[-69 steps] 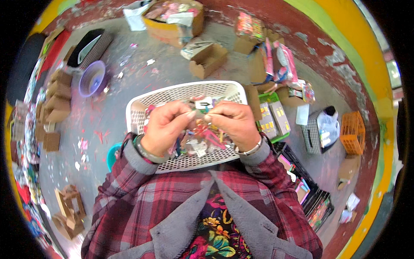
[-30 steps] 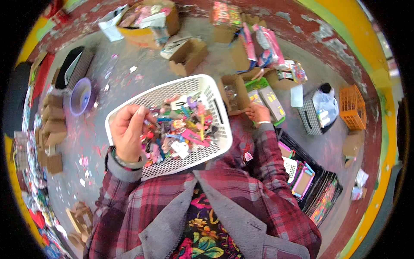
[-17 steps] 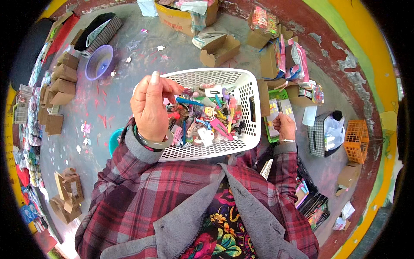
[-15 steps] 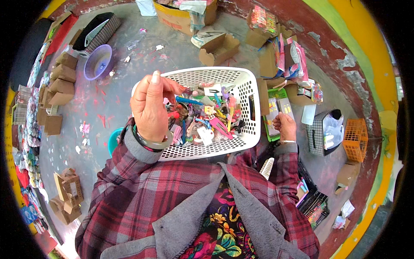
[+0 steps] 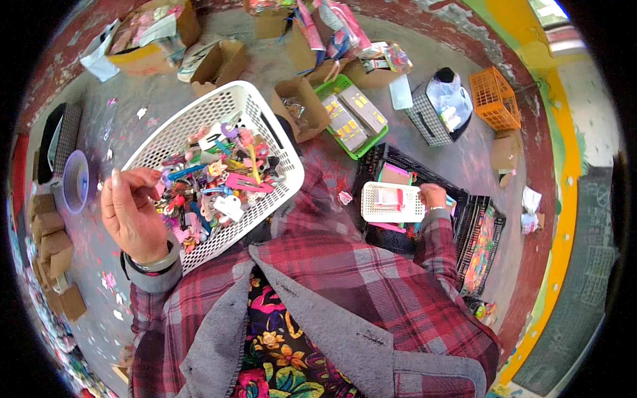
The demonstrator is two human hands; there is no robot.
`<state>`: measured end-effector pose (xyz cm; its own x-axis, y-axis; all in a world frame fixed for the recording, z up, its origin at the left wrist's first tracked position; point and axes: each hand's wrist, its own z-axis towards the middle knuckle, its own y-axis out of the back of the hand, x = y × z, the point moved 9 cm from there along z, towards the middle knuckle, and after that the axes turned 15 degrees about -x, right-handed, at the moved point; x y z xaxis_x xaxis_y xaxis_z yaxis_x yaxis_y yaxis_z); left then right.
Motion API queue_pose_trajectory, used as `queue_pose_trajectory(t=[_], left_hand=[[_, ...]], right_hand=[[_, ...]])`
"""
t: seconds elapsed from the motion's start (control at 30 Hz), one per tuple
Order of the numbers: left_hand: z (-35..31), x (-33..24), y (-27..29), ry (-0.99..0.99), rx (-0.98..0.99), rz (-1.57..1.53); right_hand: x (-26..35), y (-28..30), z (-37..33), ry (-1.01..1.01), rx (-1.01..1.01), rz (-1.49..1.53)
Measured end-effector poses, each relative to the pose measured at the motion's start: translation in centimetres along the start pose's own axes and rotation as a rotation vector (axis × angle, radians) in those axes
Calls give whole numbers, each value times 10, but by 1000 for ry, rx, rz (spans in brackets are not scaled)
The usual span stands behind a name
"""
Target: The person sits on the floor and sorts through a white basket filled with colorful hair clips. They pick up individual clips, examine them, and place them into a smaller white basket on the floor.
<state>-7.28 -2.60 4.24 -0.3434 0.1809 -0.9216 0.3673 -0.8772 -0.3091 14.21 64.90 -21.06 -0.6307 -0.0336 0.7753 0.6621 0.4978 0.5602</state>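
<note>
A white plastic basket full of colourful hair clips and small accessories rests in front of me on my lap. My left hand hovers at its left rim, fingertips pinched on a small hair clip above the pile. My right hand reaches out to the right and grips the right edge of a small white perforated tray that holds a pink card. That tray sits over a black crate. My plaid sleeves and grey vest fill the lower part of the view.
A green tray of packs and an open cardboard box stand beyond the basket. Farther right are a checked bag and an orange basket. A purple bowl and brown boxes lie at left.
Both hands worked together over the basket at first. My right hand then left it and moved out to the small white tray on the right. My left hand stayed at the basket.
</note>
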Motion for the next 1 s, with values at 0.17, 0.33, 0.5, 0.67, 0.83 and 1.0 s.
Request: queue_pose_trajectory(t=[0.17, 0.33, 0.5, 0.67, 0.83, 1.0], left_hand=[[-2, 5, -2, 5, 37, 12], [-4, 6, -9, 6, 63, 84], [-4, 9, -7, 29, 71, 67], [-3, 13, -6, 32, 94, 85], [-3, 15, -5, 29, 91, 108], [-2, 17, -6, 33, 89, 112]], right_hand=[[-107, 16, -4, -129, -32, -81], [-97, -58, -30, 291, -90, -686], [-90, -104, -49, 257, -87, -1042], [-79, -113, -66, 155, -109, -1180], [-78, -118, -66, 198, -121, -1109], [-95, -120, -51, 347, -198, -1092]])
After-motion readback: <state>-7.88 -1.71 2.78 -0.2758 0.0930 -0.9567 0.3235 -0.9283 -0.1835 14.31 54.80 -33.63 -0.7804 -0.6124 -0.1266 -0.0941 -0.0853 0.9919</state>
